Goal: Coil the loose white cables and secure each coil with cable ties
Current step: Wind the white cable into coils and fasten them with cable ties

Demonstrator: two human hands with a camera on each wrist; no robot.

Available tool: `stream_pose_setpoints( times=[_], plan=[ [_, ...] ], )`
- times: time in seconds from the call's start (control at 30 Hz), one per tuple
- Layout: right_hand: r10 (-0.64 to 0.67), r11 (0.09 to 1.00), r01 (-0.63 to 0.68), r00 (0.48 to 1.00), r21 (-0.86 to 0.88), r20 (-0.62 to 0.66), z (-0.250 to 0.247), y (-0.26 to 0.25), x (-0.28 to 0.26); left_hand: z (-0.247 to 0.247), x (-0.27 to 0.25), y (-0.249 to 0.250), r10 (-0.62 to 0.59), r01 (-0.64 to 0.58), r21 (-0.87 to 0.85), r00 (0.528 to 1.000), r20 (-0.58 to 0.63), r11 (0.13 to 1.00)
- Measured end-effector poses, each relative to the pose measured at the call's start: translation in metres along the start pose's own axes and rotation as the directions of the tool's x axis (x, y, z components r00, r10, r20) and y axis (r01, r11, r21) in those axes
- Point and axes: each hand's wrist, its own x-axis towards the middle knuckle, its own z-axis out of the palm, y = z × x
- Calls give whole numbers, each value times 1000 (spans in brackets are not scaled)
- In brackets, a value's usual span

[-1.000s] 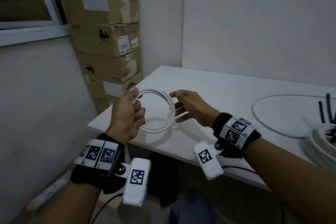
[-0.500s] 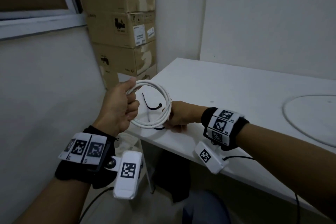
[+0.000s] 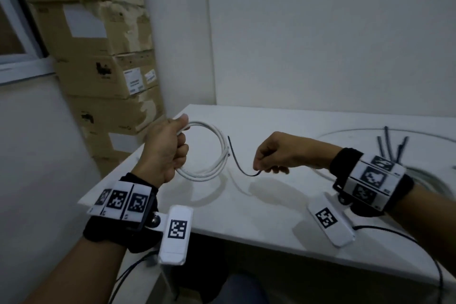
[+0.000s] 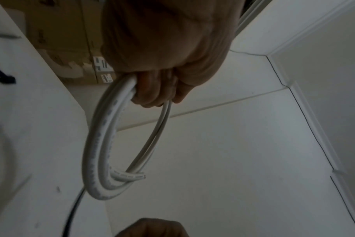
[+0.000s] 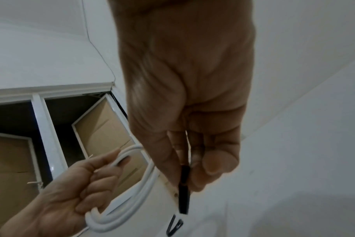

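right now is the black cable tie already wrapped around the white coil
No, the black cable tie hangs free beside the white coil, pinched at one end by the right hand, while the left hand holds the coil.

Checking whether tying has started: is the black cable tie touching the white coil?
Cannot tell. In the head view the cable tie passes right beside the white coil; neither contact nor a gap shows plainly.

One white coil [image 3: 209, 153], five black ties [image 3: 237, 160].
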Motion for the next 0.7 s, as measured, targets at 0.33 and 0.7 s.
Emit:
stream_pose_setpoints(
  times=[0.33,0.7],
  plan=[
    [29,1000,-28,995,9,-93,-74,15,-147,146,-21,-9,31,-36,24,979,200,999],
    [-188,965,17,737,-260,-649,-61,56,-137,213,-62,-42,-84,78,33,940,330,996]
  ],
)
